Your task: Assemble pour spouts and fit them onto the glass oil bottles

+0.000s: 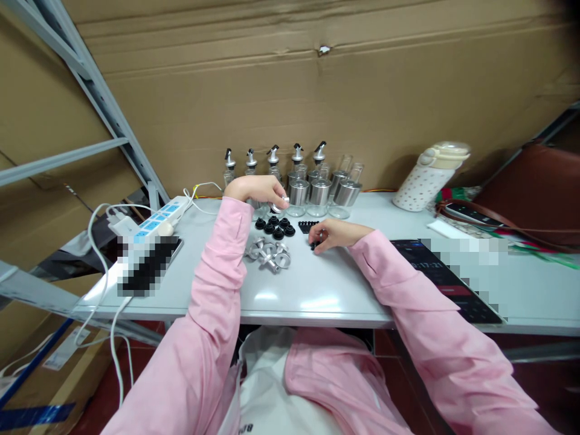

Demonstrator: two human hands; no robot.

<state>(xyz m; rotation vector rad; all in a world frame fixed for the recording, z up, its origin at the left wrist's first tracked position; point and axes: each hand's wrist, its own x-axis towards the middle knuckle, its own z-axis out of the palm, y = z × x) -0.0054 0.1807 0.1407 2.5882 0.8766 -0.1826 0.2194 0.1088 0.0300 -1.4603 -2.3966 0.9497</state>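
My left hand (265, 191) is raised over the table in front of the bottles, its fingers closed on a silver metal pourer spout (276, 209). Below it sits a cluster of black rubber stoppers (278, 232), and nearer to me lies a loose pile of silver pourer spouts (269, 254). My right hand (334, 234) rests low at the tabletop, thumb and fingers pinched on a small black piece (313, 245), probably a cap, mostly hidden by the fingers. Just behind those fingertips are rows of small black caps (308, 225).
Glass bottles with metal sleeves (319, 193) stand along the cardboard wall; several others carry pourer tops (273, 154). A power strip (159, 219) and phone (151, 266) are at left. A tablet (446, 281), white flask (430, 175) and brown bag (534, 193) occupy the right.
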